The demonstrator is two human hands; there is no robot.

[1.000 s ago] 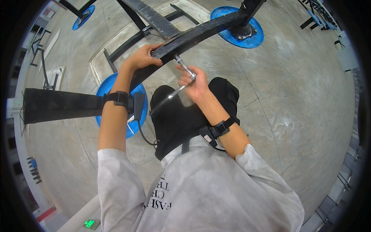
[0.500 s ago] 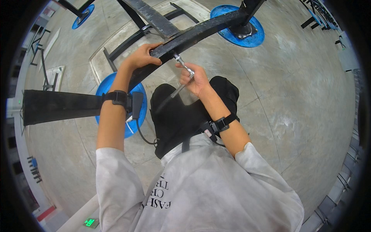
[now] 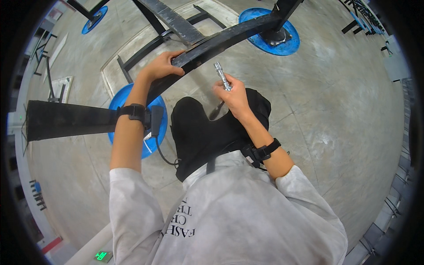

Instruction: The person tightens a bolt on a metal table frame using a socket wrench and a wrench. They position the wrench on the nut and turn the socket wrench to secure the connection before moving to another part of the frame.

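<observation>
The wrench has come away from the black stand and shifted right with the right hand. The stand spans the upper view, blue discs beneath its legs. The left hand clamps its curved beam between thumb and fingers. The right fingers close around the wrench, its socket end projecting past them, apart from the beam.

Shirt | black capital lettering, several lines, upside down, partly lost in folds | panel, lower left | glowing green marks, illegible
</observation>
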